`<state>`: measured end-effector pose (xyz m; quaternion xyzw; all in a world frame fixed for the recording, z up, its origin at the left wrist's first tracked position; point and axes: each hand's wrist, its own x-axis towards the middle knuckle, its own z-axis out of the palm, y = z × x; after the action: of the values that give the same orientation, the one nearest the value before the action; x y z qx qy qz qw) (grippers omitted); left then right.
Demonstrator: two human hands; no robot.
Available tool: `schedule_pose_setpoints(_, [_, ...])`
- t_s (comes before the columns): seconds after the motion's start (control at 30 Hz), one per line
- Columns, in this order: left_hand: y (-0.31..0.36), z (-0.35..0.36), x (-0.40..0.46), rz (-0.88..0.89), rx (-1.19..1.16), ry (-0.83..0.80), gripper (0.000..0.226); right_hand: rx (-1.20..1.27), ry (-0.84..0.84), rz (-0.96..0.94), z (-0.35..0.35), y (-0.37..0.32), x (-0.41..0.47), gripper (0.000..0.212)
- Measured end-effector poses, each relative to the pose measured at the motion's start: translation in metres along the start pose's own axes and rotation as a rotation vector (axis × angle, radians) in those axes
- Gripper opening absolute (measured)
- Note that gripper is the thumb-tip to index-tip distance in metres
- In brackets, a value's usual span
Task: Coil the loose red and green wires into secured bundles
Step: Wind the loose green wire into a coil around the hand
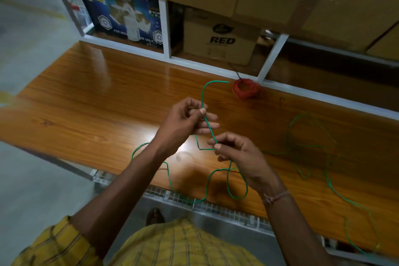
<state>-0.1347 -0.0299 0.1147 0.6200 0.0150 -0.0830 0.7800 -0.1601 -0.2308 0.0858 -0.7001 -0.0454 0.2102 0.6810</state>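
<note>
Both hands are raised above a glossy wooden table, working a green wire. The left hand pinches the wire between thumb and forefinger, with the other fingers loosely curled beneath. From that pinch the free end rises, bends to the right and stops just short of a red wire bundle. The right hand pinches the same wire a little lower, also between thumb and forefinger, its remaining fingers curled inward. A short, taut stretch of wire runs between the two pinches.

Below the right hand the wire hangs in a loop near the table's front edge, and another length kinks to the left and trails under the left forearm. More of it lies in loose, tangled curves on the right part of the table and runs off toward the right front corner; that part is blurred, so how the strands cross cannot be told.

The red wire bundle sits coiled at the back of the table, against a white shelf frame. Something thin and dark sticks out from its top, possibly a tie. On the shelf behind stand a cardboard box printed "RED" and a blue printed box. A thread band circles the right wrist.
</note>
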Motion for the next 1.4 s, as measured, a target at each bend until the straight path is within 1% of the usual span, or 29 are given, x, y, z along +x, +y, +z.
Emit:
schedule_pose_setpoints(0.07, [-0.003,0.011,-0.003,0.021,0.024,0.012,0.008,-0.002,0.035,0.003,-0.004,0.002,-0.003,0.015])
schedule_pose_setpoints(0.17, [-0.009,0.023,-0.004,0.094,0.165,0.087,0.021,-0.075,0.104,-0.008,-0.009,0.007,-0.008,0.032])
schedule_pose_setpoints(0.23, [-0.009,0.024,-0.007,0.131,0.197,0.099,0.026,-0.168,0.198,-0.046,-0.013,0.012,-0.01,0.031])
schedule_pose_setpoints(0.3, [-0.007,0.022,-0.013,0.167,0.219,0.022,0.025,-0.211,0.307,-0.06,-0.02,0.017,-0.01,0.03])
schedule_pose_setpoints(0.37, [-0.005,0.018,-0.022,0.211,0.337,-0.104,0.019,-0.161,0.381,-0.038,-0.025,0.017,-0.008,0.028])
schedule_pose_setpoints(0.47, [-0.008,0.013,-0.036,0.212,0.586,-0.196,0.017,-0.056,0.398,-0.009,-0.029,0.015,-0.007,0.021])
schedule_pose_setpoints(0.5, [-0.009,0.013,-0.041,0.171,0.596,-0.239,0.017,-0.034,0.4,-0.007,-0.03,0.014,-0.008,0.021])
schedule_pose_setpoints(0.57, [-0.01,0.017,-0.049,0.043,0.443,-0.32,0.028,-0.001,0.41,-0.027,-0.03,0.015,-0.008,0.021])
schedule_pose_setpoints(0.63, [-0.011,0.023,-0.056,-0.068,0.197,-0.315,0.038,0.031,0.434,-0.047,-0.029,0.018,-0.006,0.022])
schedule_pose_setpoints(0.7, [-0.014,0.028,-0.06,-0.127,-0.015,-0.277,0.044,0.057,0.437,-0.048,-0.026,0.021,-0.004,0.02])
schedule_pose_setpoints(0.73, [-0.017,0.03,-0.061,-0.117,-0.047,-0.249,0.038,0.085,0.423,-0.04,-0.024,0.022,-0.004,0.02])
schedule_pose_setpoints(0.8, [-0.024,0.03,-0.059,-0.036,0.005,-0.15,0.019,0.176,0.367,-0.004,-0.021,0.023,-0.006,0.019])
schedule_pose_setpoints(0.87, [-0.028,0.029,-0.055,0.039,-0.002,-0.061,0.018,0.203,0.284,0.047,-0.02,0.019,-0.01,0.013])
schedule_pose_setpoints(0.9, [-0.027,0.029,-0.052,0.046,-0.054,-0.012,0.02,0.182,0.223,0.064,-0.02,0.017,-0.013,0.016])
schedule_pose_setpoints(0.97, [-0.023,0.029,-0.044,0.053,-0.202,0.066,0.022,0.162,0.043,0.112,-0.022,0.016,-0.016,0.043])
schedule_pose_setpoints(1.03, [-0.018,0.027,-0.037,0.057,-0.361,0.101,0.025,0.24,-0.18,0.211,-0.024,0.014,-0.019,0.066])
schedule_pose_setpoints(1.1, [-0.02,0.021,-0.028,0.088,-0.486,0.143,0.029,0.329,-0.338,0.253,-0.024,0.016,-0.023,0.073])
schedule_pose_setpoints(1.17, [-0.024,0.017,-0.019,0.141,-0.547,0.215,0.03,0.332,-0.424,0.234,-0.022,0.019,-0.027,0.068])
schedule_pose_setpoints(1.2, [-0.027,0.017,-0.016,0.17,-0.517,0.259,0.03,0.313,-0.466,0.226,-0.021,0.022,-0.029,0.065])
schedule_pose_setpoints(1.23, [-0.031,0.016,-0.014,0.207,-0.411,0.311,0.03,0.291,-0.503,0.235,-0.02,0.025,-0.032,0.062])
schedule_pose_setpoints(1.3, [-0.039,0.01,-0.013,0.311,-0.087,0.387,0.031,0.256,-0.557,0.302,-0.02,0.028,-0.035,0.059])
schedule_pose_setpoints(1.4, [-0.044,-0.003,-0.016,0.506,0.39,0.421,0.034,0.204,-0.543,0.395,-0.023,0.029,-0.037,0.062])
